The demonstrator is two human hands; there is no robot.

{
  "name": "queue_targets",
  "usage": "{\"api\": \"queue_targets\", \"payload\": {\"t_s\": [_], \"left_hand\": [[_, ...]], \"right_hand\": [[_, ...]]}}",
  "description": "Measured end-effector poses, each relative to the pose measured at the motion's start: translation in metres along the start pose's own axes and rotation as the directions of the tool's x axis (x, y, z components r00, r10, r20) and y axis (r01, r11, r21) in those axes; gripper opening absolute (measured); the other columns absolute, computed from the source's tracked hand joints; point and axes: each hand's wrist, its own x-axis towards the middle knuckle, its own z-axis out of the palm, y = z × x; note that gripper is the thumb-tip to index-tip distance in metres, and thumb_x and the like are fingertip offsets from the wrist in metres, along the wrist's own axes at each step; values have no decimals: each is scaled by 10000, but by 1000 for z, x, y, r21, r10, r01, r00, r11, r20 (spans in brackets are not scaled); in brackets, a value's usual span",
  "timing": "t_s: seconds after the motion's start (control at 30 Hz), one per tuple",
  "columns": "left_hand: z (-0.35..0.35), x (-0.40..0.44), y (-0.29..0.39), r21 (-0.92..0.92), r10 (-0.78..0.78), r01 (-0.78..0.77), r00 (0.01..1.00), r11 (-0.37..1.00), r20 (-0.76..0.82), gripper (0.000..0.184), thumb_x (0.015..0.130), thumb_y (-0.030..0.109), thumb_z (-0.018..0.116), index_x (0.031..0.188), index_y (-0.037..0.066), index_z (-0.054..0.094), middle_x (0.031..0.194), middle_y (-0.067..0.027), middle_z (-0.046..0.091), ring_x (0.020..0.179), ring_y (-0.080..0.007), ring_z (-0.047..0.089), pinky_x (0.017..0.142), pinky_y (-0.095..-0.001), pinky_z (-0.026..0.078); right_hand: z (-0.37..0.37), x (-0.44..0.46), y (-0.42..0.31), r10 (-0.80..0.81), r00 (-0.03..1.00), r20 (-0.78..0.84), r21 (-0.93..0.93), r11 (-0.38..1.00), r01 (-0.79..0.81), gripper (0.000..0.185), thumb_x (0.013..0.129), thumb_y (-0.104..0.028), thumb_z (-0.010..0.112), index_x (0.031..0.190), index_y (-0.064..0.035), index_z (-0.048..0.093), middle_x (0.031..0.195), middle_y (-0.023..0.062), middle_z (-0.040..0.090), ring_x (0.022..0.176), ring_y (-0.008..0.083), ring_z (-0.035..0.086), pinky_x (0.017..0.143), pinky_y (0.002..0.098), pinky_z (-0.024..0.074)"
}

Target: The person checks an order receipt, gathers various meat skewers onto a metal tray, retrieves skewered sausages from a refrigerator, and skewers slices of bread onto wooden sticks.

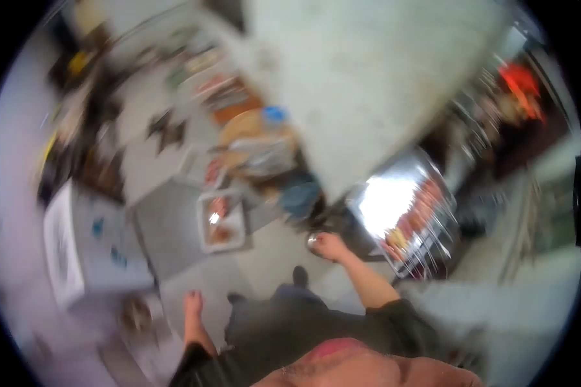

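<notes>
My right hand (331, 248) is closed on a small round shiny thing (314, 241), perhaps metal, whose kind I cannot make out. Close to that arm, on the right, is a shiny metal tray (382, 205) with skewers of meat (419, 209), their thin sticks pointing toward the lower right. My left hand (193, 302) hangs low at my side, its fingers curled, and I see nothing in it. Ahead of it on the floor stands a white tub (240, 222) with reddish and brown pieces in it, perhaps meat.
A large pale tabletop (374, 71) stands ahead. A white box (97, 242) with blue-green marks is at my left. Along the table's left side lie a blue-grey bundle (300, 195), a brown box (235, 106) and other blurred goods. Something orange-red (521, 87) shows at the far right.
</notes>
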Motion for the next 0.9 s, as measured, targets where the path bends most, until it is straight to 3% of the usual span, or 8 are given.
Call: {"api": "queue_targets", "payload": {"t_s": [0.03, 0.07, 0.17, 0.23, 0.37, 0.47, 0.63, 0.9], "left_hand": [[-30, -37, 69, -76, -192, 195, 980, 978, 48, 217, 878, 182, 558, 922, -30, 578, 718, -70, 580, 577, -147, 529, 490, -286, 434], [-46, -49, 73, -54, -226, 224, 973, 973, -44, 413, 826, 307, 595, 954, -82, 646, 858, -201, 676, 764, -289, 645, 717, -369, 506], [-106, -85, 99, -331, -415, 364, 905, 871, -97, 329, 826, 269, 600, 862, -56, 635, 744, -120, 644, 677, -187, 621, 591, -334, 477], [-134, -95, 40, -387, -481, 398, 865, 832, -144, 293, 823, 242, 599, 856, -48, 628, 737, -114, 637, 642, -170, 607, 564, -320, 465], [-204, -126, -71, -474, -685, 553, 711, 685, -159, 227, 813, 190, 600, 828, -36, 606, 720, -94, 626, 576, -153, 570, 519, -311, 436], [-254, -138, -108, -695, -801, 499, 567, 518, -190, 214, 807, 188, 608, 806, -26, 599, 703, -84, 617, 553, -154, 553, 506, -322, 426], [-319, -70, -89, -625, -779, 506, 557, 594, -288, 219, 812, 198, 603, 819, -19, 625, 692, -89, 617, 617, -164, 580, 553, -323, 449], [-392, 126, -33, -517, -531, 310, 768, 798, -358, 286, 828, 274, 631, 929, 7, 648, 828, -122, 677, 790, -204, 631, 735, -332, 488]], "right_hand": [[17, 18, 13, -19, 999, 34, -29, 999, 20, 296, 837, -270, 583, 990, -24, 646, 857, 156, 675, 804, 297, 655, 737, 394, 510], [33, 20, 19, -88, 991, -100, -131, 989, 75, 288, 840, -267, 579, 945, -9, 652, 788, 150, 672, 749, 286, 655, 715, 389, 514], [107, 66, 119, -98, 995, 26, -374, 922, 100, 263, 775, -272, 588, 785, -24, 672, 772, 184, 669, 722, 349, 650, 666, 414, 510], [128, 49, 96, 136, 969, 205, -429, 903, -36, 373, 814, -310, 555, 899, 43, 639, 826, 215, 654, 743, 345, 638, 688, 427, 492], [193, 17, -48, 481, 825, 297, -4, 864, -503, 245, 826, -193, 572, 824, 49, 611, 691, 132, 620, 558, 229, 618, 512, 337, 470], [265, 64, -112, 253, 903, 348, 6, 962, -272, 206, 844, -182, 572, 793, 13, 617, 674, 101, 621, 536, 204, 610, 467, 313, 466], [306, 128, -303, -133, 960, 245, 58, 991, 123, 191, 844, -178, 595, 838, 9, 633, 724, 76, 644, 571, 161, 618, 473, 286, 473], [369, 254, -434, 1, 948, 318, 148, 988, -51, 182, 851, -168, 583, 908, 2, 613, 718, 67, 591, 545, 171, 586, 439, 279, 431]]}}
